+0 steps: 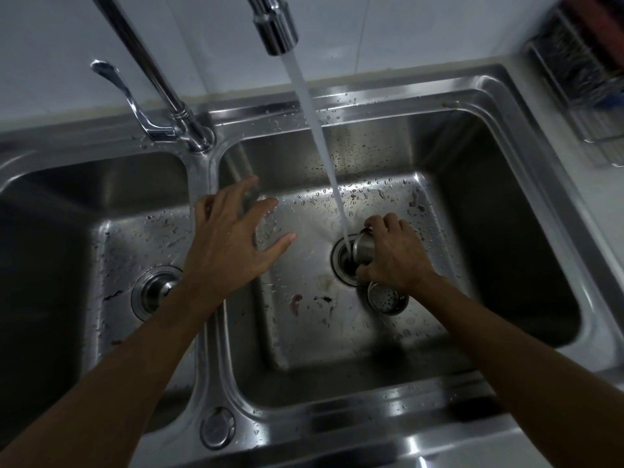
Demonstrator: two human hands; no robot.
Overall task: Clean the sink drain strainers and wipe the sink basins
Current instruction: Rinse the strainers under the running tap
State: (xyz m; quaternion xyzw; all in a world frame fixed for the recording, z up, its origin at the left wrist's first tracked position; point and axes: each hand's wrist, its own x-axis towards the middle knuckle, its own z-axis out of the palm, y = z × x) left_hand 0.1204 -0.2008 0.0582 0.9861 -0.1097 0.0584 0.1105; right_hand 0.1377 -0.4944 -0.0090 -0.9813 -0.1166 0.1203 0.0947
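A double stainless steel sink fills the view. My right hand (393, 256) grips a small metal strainer cup (364, 249), tilted over the open drain (344, 265) of the right basin (506, 231). Water from the faucet spout (275, 25) streams onto the cup's rim. A second perforated strainer (387, 297) lies on the basin floor just below that hand. My left hand (229, 238) hovers with fingers spread above the divider between the basins, holding nothing. The left basin (50, 231) has its drain stopper (155, 290) in place.
The faucet handle (135, 103) and base stand at the back of the divider. A wire dish rack (580, 82) sits on the counter at the far right. Reddish food stains (297, 302) and droplets mark the right basin floor. A round cap (217, 427) sits on the front rim.
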